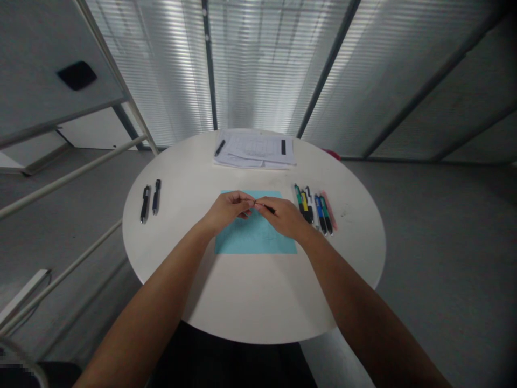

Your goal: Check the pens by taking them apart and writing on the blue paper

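Note:
My left hand (233, 207) and my right hand (280, 214) meet above a light blue sheet (254, 237), fingertips pinched together. A slim black pen part (270, 209) shows between the fingers of my right hand. At the fingertips my left hand pinches its thin end, mostly hidden by the fingers. Just right of my right hand lies a group of pens (309, 205) with green, yellow, white and blue barrels.
On the round white table (258, 302), two dark pens (150, 200) lie at the left. Printed papers (258, 148) are stacked at the far edge, with a black pen (219, 147) on top. A pinkish strip (328, 210) lies beside the pens. A metal frame (72, 178) stands left.

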Demonstrator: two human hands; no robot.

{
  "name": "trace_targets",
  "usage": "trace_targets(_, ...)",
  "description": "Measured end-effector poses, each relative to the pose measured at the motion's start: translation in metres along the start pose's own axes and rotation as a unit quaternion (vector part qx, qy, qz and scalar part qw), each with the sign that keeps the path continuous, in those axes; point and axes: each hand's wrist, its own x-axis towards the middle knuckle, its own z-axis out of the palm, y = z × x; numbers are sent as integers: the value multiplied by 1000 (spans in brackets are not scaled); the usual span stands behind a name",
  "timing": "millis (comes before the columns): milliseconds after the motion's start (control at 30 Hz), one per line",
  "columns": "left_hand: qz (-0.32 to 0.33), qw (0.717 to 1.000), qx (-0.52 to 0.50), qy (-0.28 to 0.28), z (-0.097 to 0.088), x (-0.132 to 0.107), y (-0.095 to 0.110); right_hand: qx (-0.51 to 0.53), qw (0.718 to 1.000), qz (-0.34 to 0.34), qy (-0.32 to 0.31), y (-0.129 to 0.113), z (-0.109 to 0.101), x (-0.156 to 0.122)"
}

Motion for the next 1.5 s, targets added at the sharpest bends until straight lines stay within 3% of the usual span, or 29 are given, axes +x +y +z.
trace_targets(333, 21, 997, 69, 3, 0, 2, -4, 9, 1000, 21, -12, 1, 1, 1)
trace_targets(700, 40, 990, 132, 14, -1, 3, -7, 16, 1000, -9, 3, 5, 3, 2)
trace_targets(900, 47, 983, 175, 32, -1, 2, -6, 75, 995, 61, 38, 6, 7, 0)
trace_targets(1000, 41, 984, 168, 38, -1, 2, -4, 93, 992, 69, 46, 5, 7, 1)
trace_targets(1200, 34, 990, 129, 48, 0, 0, 2, 93, 995, 8, 27, 3, 4, 3)
trace_targets(1500, 45, 996, 50, 57, 1, 3, -1, 93, 994, 31, 42, -1, 3, 2)
